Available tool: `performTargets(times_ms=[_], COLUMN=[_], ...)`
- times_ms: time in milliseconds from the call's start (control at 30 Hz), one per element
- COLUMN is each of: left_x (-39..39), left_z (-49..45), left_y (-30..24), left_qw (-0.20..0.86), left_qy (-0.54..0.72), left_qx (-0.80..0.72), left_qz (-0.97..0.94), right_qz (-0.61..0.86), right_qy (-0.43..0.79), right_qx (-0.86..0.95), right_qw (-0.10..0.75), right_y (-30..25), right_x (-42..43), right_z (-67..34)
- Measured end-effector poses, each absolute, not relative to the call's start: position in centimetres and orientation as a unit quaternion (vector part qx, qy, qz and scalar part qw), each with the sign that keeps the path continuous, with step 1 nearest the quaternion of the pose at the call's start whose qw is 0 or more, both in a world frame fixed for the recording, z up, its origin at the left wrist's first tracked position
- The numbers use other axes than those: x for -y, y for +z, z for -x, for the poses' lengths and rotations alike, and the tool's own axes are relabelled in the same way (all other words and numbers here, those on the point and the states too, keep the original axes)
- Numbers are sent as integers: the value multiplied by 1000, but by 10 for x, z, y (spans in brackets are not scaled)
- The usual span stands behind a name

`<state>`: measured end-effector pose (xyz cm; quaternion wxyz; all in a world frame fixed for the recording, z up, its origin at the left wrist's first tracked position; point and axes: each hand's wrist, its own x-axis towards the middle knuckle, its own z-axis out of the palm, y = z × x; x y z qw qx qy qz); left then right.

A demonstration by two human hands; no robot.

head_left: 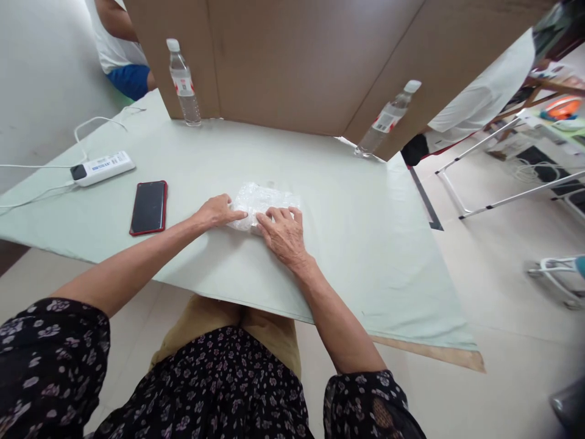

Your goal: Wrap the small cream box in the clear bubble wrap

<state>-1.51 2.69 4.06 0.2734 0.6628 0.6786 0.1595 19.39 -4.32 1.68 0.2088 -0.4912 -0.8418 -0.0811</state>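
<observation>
Surface: table under a pale green cloth [365, 262], lightly creased on the right; brownish board edge [434, 353] showing below it at the near right. A brown cardboard panel [297, 67] stands along the far side. Two clear water bottles with white caps in front of it: left bottle [185, 88] at the far left, right bottle [388, 122] at the far right, both appearing tilted in this wide view. On the left, a white power strip [107, 167] with white cables [36, 166]; nearer and to its right, a dark-screened smartphone [149, 207] in a red case, lying flat.

Room: pale wall [36, 67] on the left, light tiled floor [503, 262] on the right, with a white metal frame [512, 204] on it. Part of a seated person [121, 46] visible beyond the panel, far left; white garment [489, 85], far right.

Hands: bubble-wrapped packet [269, 198] lies on the cloth, mid-table, right of the phone. My left hand [219, 211] is at its left end, thumb pointing right along the near side, thumb and fingers parted. My right hand [284, 235] is palm down, fingers bent and slightly spread over the near right part. Both touch the wrap; cannot tell whether either grips it firmly.
</observation>
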Motion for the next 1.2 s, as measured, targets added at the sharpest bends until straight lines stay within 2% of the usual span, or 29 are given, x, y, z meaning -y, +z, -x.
performTargets(times_ms=[133,267,567,933,1067,1200], left_x=[-29,-26,-10,-15,-9,-2], left_z=[12,12,-17,-18,-16,-19], left_y=[41,42,62,71,69,46], left_qw=[367,456,514,585,546,361], left_qy=[117,193,291,234,211,262], left_qx=[-675,-637,-617,-538,-509,-478], left_qz=[-629,-591,-521,-560,-631,-757], right_qz=[494,496,495,510,512,511], right_qy=[-68,-67,-101,-66,-46,-22], right_qx=[845,847,850,838,834,828], right_qw=[195,180,148,180,202,229], right_y=[19,21,23,20,18,17], right_x=[43,42,43,40,40,40], right_z=[-193,-192,-191,-192,-194,-196])
